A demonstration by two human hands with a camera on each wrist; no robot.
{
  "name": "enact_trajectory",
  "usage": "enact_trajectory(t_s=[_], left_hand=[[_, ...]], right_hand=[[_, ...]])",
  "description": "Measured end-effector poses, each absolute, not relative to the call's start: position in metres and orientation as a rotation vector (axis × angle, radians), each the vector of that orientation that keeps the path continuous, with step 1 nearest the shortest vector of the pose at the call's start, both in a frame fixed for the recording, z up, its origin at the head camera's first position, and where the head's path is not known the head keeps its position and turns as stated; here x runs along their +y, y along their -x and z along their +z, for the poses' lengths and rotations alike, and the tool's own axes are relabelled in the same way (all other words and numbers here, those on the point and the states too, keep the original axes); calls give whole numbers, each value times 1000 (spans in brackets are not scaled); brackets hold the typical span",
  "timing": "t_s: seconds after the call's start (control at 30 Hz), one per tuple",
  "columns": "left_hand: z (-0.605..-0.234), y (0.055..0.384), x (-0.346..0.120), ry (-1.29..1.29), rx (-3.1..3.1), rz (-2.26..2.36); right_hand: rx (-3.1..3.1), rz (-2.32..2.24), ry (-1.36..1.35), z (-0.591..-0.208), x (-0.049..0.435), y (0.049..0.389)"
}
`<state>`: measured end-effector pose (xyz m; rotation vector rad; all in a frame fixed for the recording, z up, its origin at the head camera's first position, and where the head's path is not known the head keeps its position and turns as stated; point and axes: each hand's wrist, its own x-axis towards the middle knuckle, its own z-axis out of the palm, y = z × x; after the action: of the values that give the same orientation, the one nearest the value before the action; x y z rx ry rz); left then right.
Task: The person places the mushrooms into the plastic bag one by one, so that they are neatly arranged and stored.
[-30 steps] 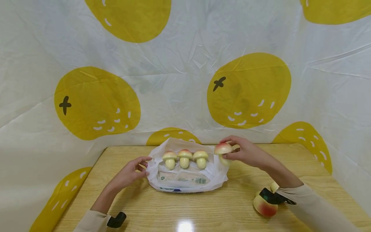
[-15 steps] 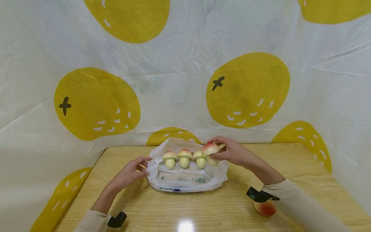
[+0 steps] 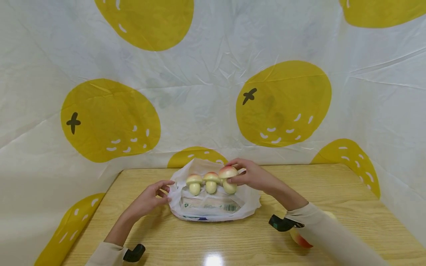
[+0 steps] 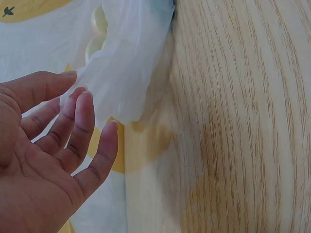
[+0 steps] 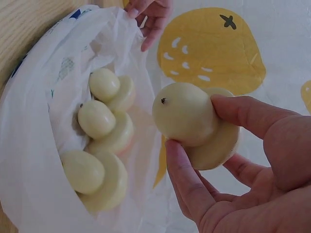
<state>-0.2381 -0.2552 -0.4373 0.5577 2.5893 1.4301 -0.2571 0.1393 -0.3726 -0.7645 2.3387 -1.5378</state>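
Note:
A white plastic bag [image 3: 244, 201] lies with its mouth spread on the wooden table. My left hand [image 3: 155, 194] pinches its left rim between thumb and fingers; the left wrist view shows the other fingers [image 4: 99, 160] loosely bent. Inside the bag stand toy mushrooms in a row, the left one [image 3: 195, 184] and middle one [image 3: 211, 183] plain in the head view. The right wrist view also shows a third mushroom [image 5: 87, 174]. With thumb and fingertips, my right hand [image 3: 251, 175] holds another mushroom [image 3: 229, 183], red-tinted on its cap, above the row's right end.
One more mushroom [image 3: 301, 238] lies on the table [image 3: 186, 244] at the right, partly hidden by the right sleeve [image 3: 329, 231]. Behind the table hangs a white cloth [image 3: 199, 118] printed with yellow fruit. Black wrist cameras [image 3: 134, 253] sit at both cuffs.
My right hand has carried the held mushroom leftward, from the bag's right rim to over the third mushroom in the row. The left hand stays on the rim.

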Motion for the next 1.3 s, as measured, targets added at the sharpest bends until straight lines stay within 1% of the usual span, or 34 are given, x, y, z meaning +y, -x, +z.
enact_trajectory(t_s=[0.53,0.87,1.13,1.3], left_hand=[[-437,239,-254,-563,2601,1419],[-436,240,-252,-542,2608,1410],[-435,238,-251,-537,2624,1391],[-437,238,-252,-543,2616,1397]], right_hand=[[2315,-1528,740,-385,100,262],[2327,-1588,720,-403,72,269],[2482,-1512,676,-421,46,262],[2568,-1447,740,-431,35,256]])
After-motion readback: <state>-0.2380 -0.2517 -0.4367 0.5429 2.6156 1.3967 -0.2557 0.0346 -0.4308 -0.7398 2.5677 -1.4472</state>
